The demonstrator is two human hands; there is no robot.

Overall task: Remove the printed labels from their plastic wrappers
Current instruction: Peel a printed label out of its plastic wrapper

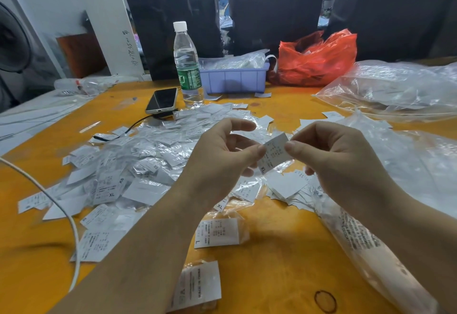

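- Yellow tabletop (284,252) strewn with a pile of wrapped labels (128,165).
- Left hand (222,155) and right hand (331,155) pinch opposite edges of one XL label (273,153), held above the pile.
- Water bottle (188,66) and phone (162,101) stand behind.

White labels (274,153) (black print), orange table (284,252)

Label (273,151) pinched between fingers (259,150): matt white paper, black print. Wrappers (158,145) beyond the fingertips: clear crinkled plastic film, glossy. Table (277,252) beneath: smooth orange surface, slight sheen. Bottle (188,66) farther off: clear glossy plastic.
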